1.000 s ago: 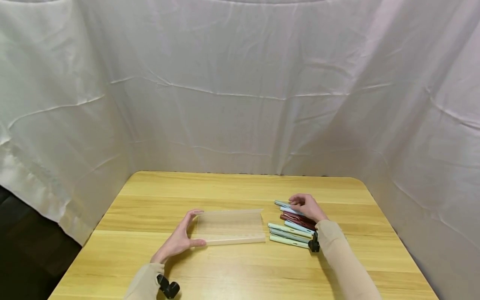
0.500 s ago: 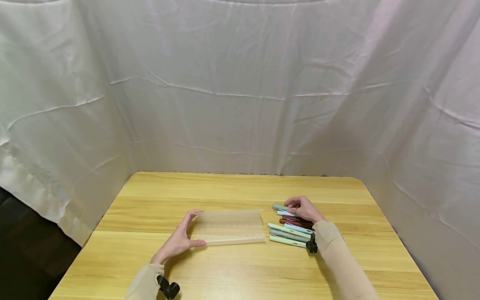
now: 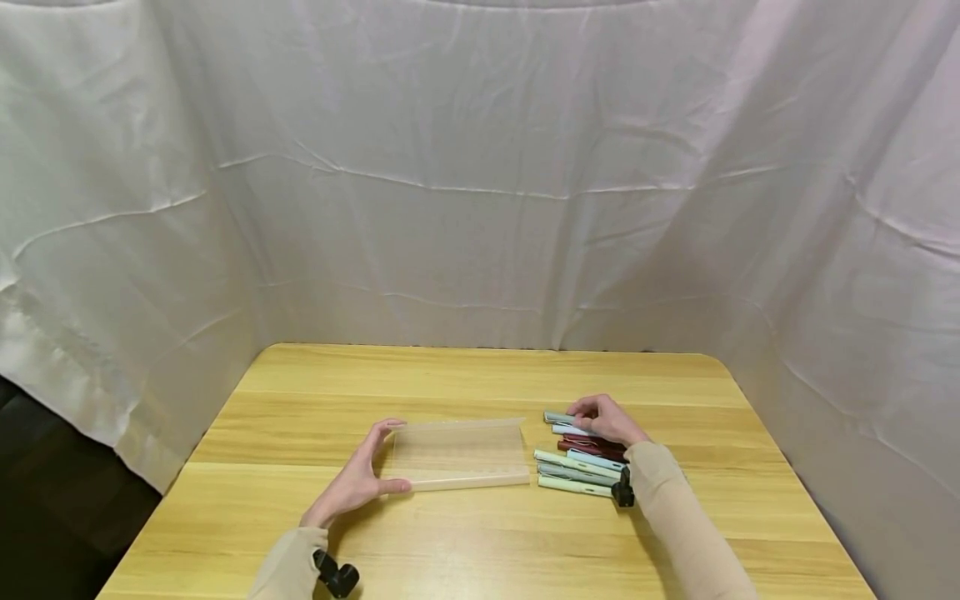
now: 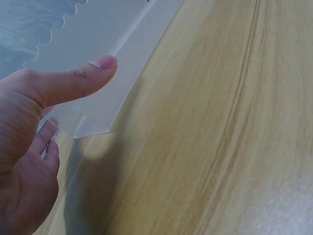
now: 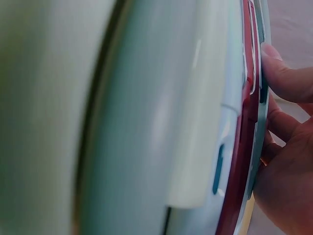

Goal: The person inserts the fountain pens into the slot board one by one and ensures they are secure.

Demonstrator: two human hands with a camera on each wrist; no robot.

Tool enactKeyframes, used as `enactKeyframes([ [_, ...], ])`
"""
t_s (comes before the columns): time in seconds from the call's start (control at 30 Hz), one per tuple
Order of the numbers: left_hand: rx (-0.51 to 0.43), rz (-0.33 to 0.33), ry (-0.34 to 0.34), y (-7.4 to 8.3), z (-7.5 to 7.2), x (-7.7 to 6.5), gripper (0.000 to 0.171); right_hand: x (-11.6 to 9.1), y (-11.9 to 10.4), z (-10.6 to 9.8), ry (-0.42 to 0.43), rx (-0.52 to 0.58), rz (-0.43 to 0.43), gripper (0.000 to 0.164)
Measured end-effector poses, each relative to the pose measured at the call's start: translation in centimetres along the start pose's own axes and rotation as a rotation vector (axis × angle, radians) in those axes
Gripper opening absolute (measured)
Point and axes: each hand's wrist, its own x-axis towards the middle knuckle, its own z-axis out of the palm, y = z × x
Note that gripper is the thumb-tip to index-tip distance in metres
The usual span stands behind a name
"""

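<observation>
My left hand (image 3: pixel 356 479) grips the left end of a clear plastic rack (image 3: pixel 461 452), thumb on its near side and fingers at its far side. Scallops run along one edge of the rack (image 4: pixel 80 34) in the left wrist view. To the right lies a row of capped pens, with my right hand (image 3: pixel 611 419) over its far end. Thumb and fingers pinch the farthest, grey-green pen (image 3: pixel 557 417). Nearer are maroon pens (image 3: pixel 588 446), a light blue pen (image 3: pixel 592 459) and pale green pens (image 3: pixel 573 486). My right hand hides some of the pens' right ends.
The wooden table (image 3: pixel 465 550) bears the rack and the pens, a narrow gap apart. Pale curtains (image 3: pixel 420 208) stand behind the table and at both sides. A dark area (image 3: pixel 60 492) lies beyond its left edge.
My right hand has shifted slightly left and nearer, and the far grey-green, light blue and maroon pens have slid with it towards the others. The left hand and rack stay put.
</observation>
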Motion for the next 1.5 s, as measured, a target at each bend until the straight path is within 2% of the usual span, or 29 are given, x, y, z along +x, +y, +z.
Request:
enactKeyframes([
  [0.2,-0.007,-0.012,0.001,0.0,0.0,0.0,0.095,-0.1,0.4,0.2,0.013,-0.030,0.009,0.019],
  [0.57,-0.014,-0.030,-0.005,0.0,0.0,-0.1,0.097,-0.2,-0.6,0.1,0.078,0.009,0.035,0.020],
  [0.8,-0.016,-0.025,-0.003,-0.1,0.0,-0.1,0.097,0.1,-1.3,0.1,0.117,0.013,-0.043,0.020],
  [1.07,-0.008,-0.020,0.003,-0.2,0.1,0.0,0.096,0.1,-2.2,0.1,0.179,0.110,-0.137,0.023],
  [1.43,-0.015,0.021,-0.003,-0.4,0.1,-0.1,0.095,-0.3,-4.3,0.0,0.239,0.229,-0.131,0.029],
  [1.5,-0.018,0.020,-0.003,-0.4,0.1,-0.1,0.095,-0.2,-4.5,0.0,0.251,0.243,-0.157,0.029],
])
